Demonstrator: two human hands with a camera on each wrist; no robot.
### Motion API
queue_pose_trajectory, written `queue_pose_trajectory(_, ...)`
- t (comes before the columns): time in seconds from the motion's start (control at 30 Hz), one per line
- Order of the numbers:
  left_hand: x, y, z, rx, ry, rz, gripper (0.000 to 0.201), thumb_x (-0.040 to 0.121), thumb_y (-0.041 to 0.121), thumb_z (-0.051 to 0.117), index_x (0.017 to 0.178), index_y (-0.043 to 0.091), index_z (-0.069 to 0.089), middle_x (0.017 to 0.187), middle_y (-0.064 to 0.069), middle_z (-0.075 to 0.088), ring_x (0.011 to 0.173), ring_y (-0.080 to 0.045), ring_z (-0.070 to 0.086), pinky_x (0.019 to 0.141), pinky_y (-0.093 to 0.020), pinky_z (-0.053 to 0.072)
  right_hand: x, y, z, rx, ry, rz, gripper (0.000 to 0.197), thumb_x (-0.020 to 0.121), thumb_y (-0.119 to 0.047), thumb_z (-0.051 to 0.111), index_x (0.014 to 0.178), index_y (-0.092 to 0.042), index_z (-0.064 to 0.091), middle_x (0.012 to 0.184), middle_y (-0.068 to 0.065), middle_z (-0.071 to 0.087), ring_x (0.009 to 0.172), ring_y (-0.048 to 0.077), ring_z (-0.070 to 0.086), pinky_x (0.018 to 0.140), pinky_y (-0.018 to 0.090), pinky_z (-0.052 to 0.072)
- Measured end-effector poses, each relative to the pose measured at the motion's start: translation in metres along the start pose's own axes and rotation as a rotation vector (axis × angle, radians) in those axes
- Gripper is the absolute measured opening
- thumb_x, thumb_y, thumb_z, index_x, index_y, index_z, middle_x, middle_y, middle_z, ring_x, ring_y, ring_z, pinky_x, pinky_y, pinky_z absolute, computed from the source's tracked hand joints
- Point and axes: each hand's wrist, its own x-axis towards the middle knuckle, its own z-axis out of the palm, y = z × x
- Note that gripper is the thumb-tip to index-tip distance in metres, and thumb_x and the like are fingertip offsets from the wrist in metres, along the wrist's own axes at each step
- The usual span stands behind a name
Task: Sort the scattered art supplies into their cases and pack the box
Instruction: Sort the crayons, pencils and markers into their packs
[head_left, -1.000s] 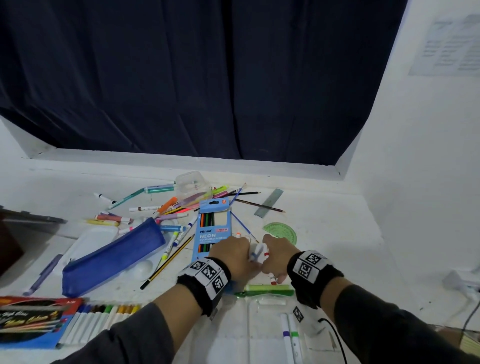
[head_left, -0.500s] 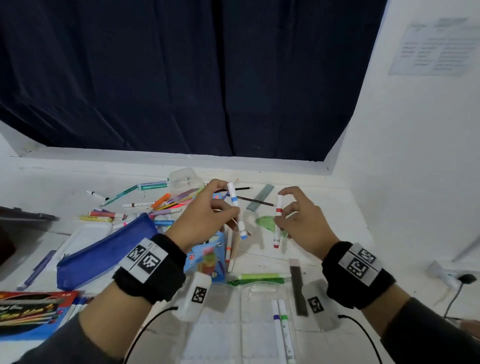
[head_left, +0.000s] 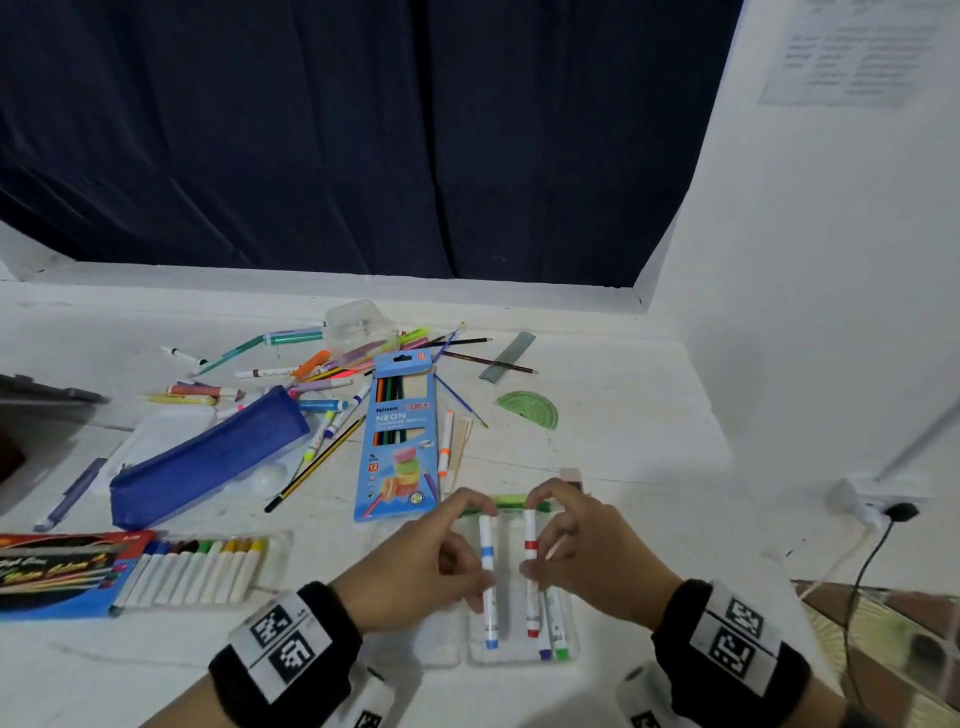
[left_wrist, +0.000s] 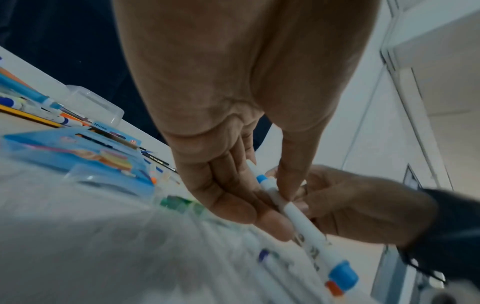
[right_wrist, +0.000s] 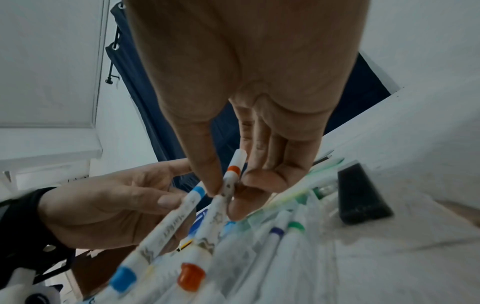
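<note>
My left hand (head_left: 470, 553) pinches a white marker with blue bands (head_left: 487, 574), and my right hand (head_left: 545, 543) pinches a matching red-banded marker (head_left: 530, 569). Both markers lie side by side, pointing away from me, low over a clear plastic marker case (head_left: 514, 657) at the table's near edge. A purple marker (head_left: 544, 647) and a green marker (head_left: 560, 642) lie in the case's right side. The left wrist view shows thumb and fingers round the blue marker (left_wrist: 298, 218). In the right wrist view my fingertips pinch the red marker (right_wrist: 230, 181) beside the blue marker (right_wrist: 182, 211).
A blue zip pouch (head_left: 208, 457), a neon pencil box (head_left: 400, 436), a crayon tray (head_left: 197, 566) and its red-blue box (head_left: 57, 571) lie to the left. Loose pens pile up near a small clear tub (head_left: 358, 319). A protractor (head_left: 529, 410) and ruler (head_left: 508, 356) lie farther back. A wall stands right.
Both hands lifted the two markers up off the table, then brought them down and toward me, side by side over the clear case.
</note>
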Motion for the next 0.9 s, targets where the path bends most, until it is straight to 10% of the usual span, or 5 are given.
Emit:
queue_pose_trajectory(0.27,0.003,-0.012,0.022,0.140,0.023,-0.001,0.043,0.091,0.024,0.071,0.124,0.035,0.046,0.078,0.000,0.076,0.063,-0.005,0.065,0.067,-0.021,0.051,-0.003,0.011,0.009,-0.137,-0.025,-0.021,0.049,0.069,-0.024,0.089,0.108,-0.024,0.059,0.075,-0.001,0.069,0.060,0.005,0.062,0.062,0.017,0.051)
queue_pose_trajectory(0.57,0.016,-0.015,0.024,0.193,0.068,-0.047,0.046,0.086,0.020,0.077,0.124,0.023,0.053,0.083,-0.004,0.076,0.067,-0.003,0.069,0.071,-0.015,0.054,0.002,0.009,0.009,-0.388,-0.132,-0.036,0.078,0.070,-0.040,0.086,0.136,-0.017,0.053,0.098,-0.009,0.052,0.075,-0.003,0.044,0.065,0.009,0.034)
queue_pose_trajectory(0.9,0.014,-0.002,0.021,0.530,-0.013,-0.091,0.073,0.072,0.049,0.084,0.134,0.025,0.054,0.110,0.004,0.062,0.098,-0.012,0.057,0.090,-0.029,0.049,0.001,0.002,0.010,-0.676,-0.203,-0.096,0.064,0.063,-0.058,0.082,0.109,-0.019,0.061,0.105,-0.005,0.047,0.094,0.013,0.046,0.080,0.025,0.041)
